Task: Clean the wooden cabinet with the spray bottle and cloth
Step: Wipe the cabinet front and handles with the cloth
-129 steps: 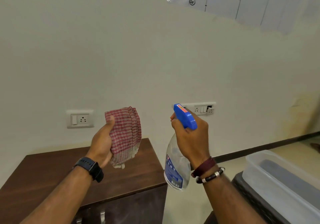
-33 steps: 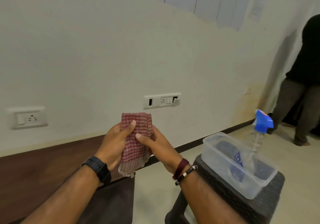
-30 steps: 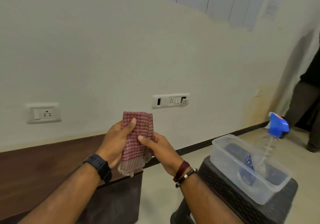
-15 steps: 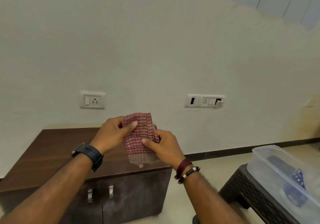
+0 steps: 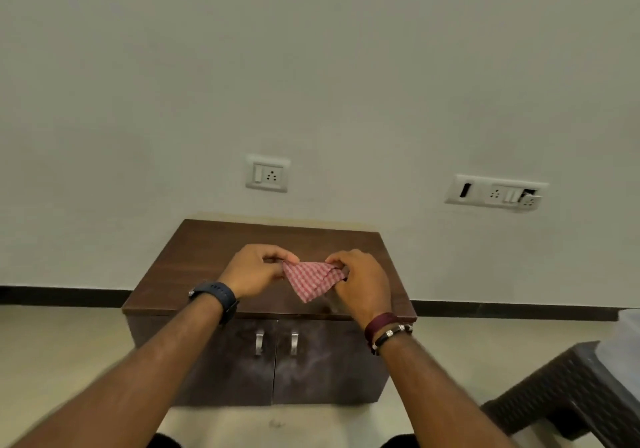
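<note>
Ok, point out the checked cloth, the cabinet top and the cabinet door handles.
checked cloth (image 5: 313, 279): head view, middle of the fabric between the hands.
cabinet top (image 5: 214, 243): head view, bare wood at back left.
cabinet door handles (image 5: 259, 342): head view, left handle's metal bar.

No text, label, brand, number or sign can be read anywhere in this view. The two wall socket plates (image 5: 267, 174) (image 5: 496, 193) bear no legible marking, and the face of the wristwatch (image 5: 216, 295) is turned away, so nothing on it can be made out.
</note>
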